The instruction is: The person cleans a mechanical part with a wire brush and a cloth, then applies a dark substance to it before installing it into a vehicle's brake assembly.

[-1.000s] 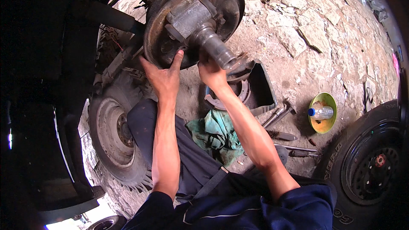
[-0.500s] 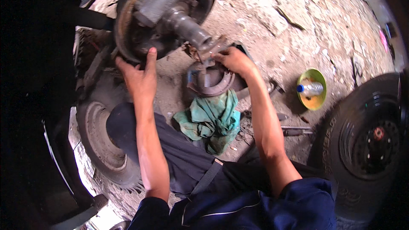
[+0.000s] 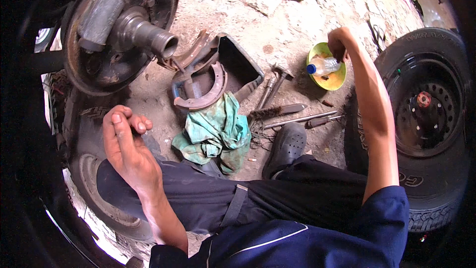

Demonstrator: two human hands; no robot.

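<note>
Loosely curled, palm up, my left hand [image 3: 130, 151] hangs below the brake backing plate [image 3: 106, 72], apart from it and holding nothing. That round, rusty plate carries a hub spindle [image 3: 148, 34] and a grey block-shaped part [image 3: 100, 19]. On the far right, my right hand [image 3: 339, 42] bends down over a green bowl [image 3: 338, 82] of orange-brown liquid. Its fingers close at the bottom end of a clear plastic bottle [image 3: 325, 64] with a blue cap; the fingertips are partly hidden. Curved brake shoes [image 3: 218, 87] lie by a black tray [image 3: 255, 77].
A green rag [image 3: 213, 126] lies before the shoes. Right of it are a hammer [image 3: 280, 74], a wire brush [image 3: 277, 110] and a screwdriver [image 3: 320, 120]. A large wheel [image 3: 421, 119] stands at right; another tyre [image 3: 94, 188] lies at left. My clog [image 3: 287, 146] is between.
My left hand has let go of the backing plate and drawn back. My right hand has left the brake shoes and moved right to the bowl. The view has shifted rightward.
</note>
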